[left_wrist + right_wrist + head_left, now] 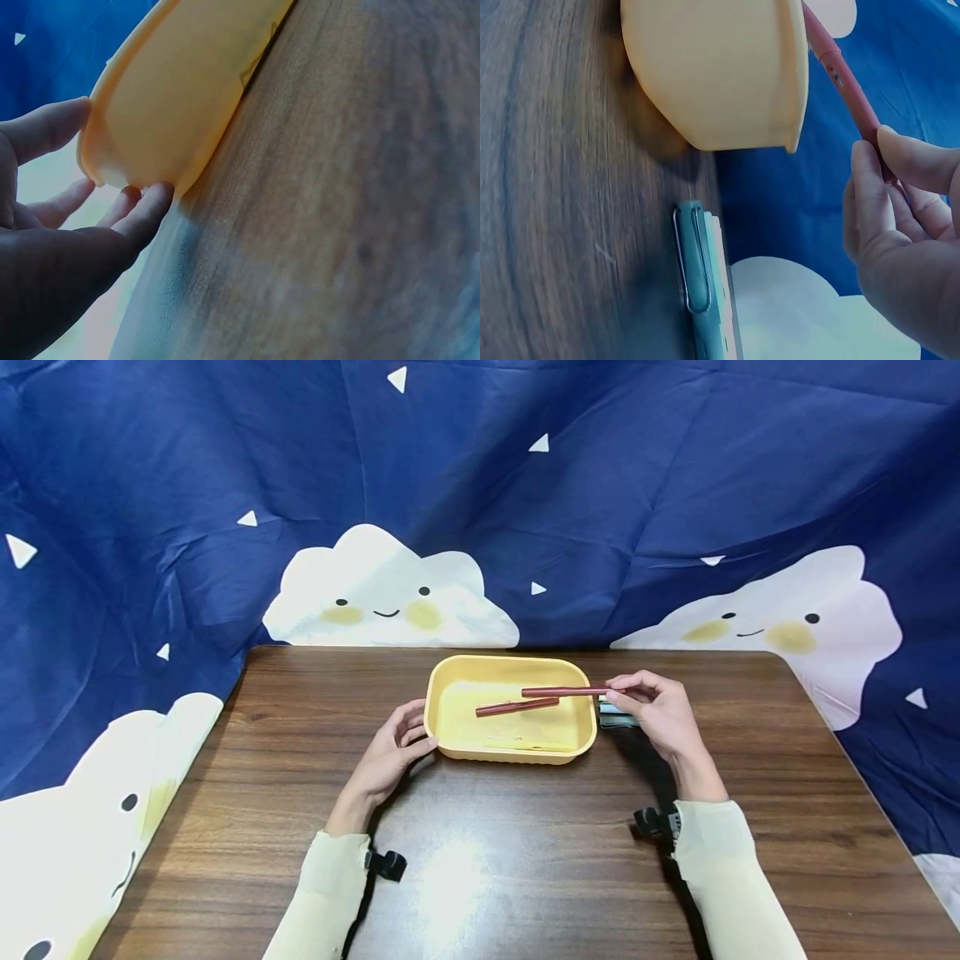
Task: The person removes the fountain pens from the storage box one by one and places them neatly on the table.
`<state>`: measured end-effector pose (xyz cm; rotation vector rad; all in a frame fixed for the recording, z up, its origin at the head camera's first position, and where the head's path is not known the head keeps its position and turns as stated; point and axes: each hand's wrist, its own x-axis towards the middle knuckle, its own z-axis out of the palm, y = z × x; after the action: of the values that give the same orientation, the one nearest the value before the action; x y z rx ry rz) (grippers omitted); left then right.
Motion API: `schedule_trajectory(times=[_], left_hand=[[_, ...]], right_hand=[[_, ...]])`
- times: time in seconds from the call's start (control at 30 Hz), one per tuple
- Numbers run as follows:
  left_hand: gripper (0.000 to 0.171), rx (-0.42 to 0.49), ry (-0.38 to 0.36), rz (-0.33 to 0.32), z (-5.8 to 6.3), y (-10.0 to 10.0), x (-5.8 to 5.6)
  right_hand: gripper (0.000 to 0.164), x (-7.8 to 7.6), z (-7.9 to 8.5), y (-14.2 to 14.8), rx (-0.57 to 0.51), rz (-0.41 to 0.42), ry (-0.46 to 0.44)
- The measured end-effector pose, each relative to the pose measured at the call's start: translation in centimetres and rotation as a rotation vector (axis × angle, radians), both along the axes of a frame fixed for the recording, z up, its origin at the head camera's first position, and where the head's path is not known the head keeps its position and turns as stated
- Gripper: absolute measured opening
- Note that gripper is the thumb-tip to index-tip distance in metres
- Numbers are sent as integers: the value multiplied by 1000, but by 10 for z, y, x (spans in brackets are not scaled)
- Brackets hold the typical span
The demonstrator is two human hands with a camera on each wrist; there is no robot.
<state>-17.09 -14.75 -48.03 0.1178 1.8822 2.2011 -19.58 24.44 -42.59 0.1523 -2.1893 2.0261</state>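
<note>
A dark red pen [562,692] is pinched near one end by my right hand [656,710], thumb against fingertips. It lies level above the yellow plastic bin [510,756], its free end reaching in over the right rim. On the bin floor rest another dark red pen [506,708] and a yellow pen [532,747] along the front wall. My left hand [386,756] touches the bin's left end from outside, fingers spread along the wall and thumb at the front corner. In the left wrist view, its fingertips press the bin's outer wall [157,112].
Right of the bin, beneath my right hand, several pens lie side by side on the brown wooden table [300,727]; one is a teal pen [696,259] with a wire clip. A blue curtain [570,510] with white clouds hangs behind the table.
</note>
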Motion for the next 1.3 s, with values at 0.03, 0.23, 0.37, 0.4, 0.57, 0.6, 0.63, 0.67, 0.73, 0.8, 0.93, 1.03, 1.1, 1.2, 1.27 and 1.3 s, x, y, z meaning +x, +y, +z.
schedule_trajectory(times=[0.03,0.23,0.37,0.4,0.57,0.6,0.63,0.67,0.73,0.8,0.93,1.03,1.1,1.2,1.27,1.3], left_hand=[[70,-1,1,1,0,0,0],[70,0,1,0,1,1,1],[70,5,2,-4,0,0,0],[70,6,2,-5,0,0,0],[72,9,3,-13,-1,0,1],[72,9,3,-14,-1,0,1],[72,9,5,-14,-2,0,1],[72,9,5,-12,-1,0,1],[72,7,5,-8,-1,0,1],[71,5,5,-5,-1,0,1],[71,7,8,-7,0,0,0],[70,14,6,-9,0,0,0],[70,14,6,-11,-1,0,0],[70,11,2,-11,-1,0,0],[69,8,5,-12,-1,1,-1],[70,10,3,-10,-1,1,0]], right_hand=[[15,1,0,2,-14,0,3],[17,3,3,15,-40,-8,15],[19,5,3,25,-71,1,16],[19,6,3,27,-82,5,14],[18,11,1,38,-102,21,3],[18,12,1,41,-105,23,-1],[18,13,0,43,-110,25,-5],[18,13,0,45,-123,30,-12],[18,15,-1,50,-162,46,-26],[20,16,-3,55,-217,64,-45],[23,21,-5,65,-312,102,-82],[25,23,-7,72,-350,115,-99],[25,24,-8,77,-366,117,-111],[25,26,-10,81,-376,115,-132],[24,26,-11,84,-386,119,-142],[25,27,-12,85,-391,120,-145]])
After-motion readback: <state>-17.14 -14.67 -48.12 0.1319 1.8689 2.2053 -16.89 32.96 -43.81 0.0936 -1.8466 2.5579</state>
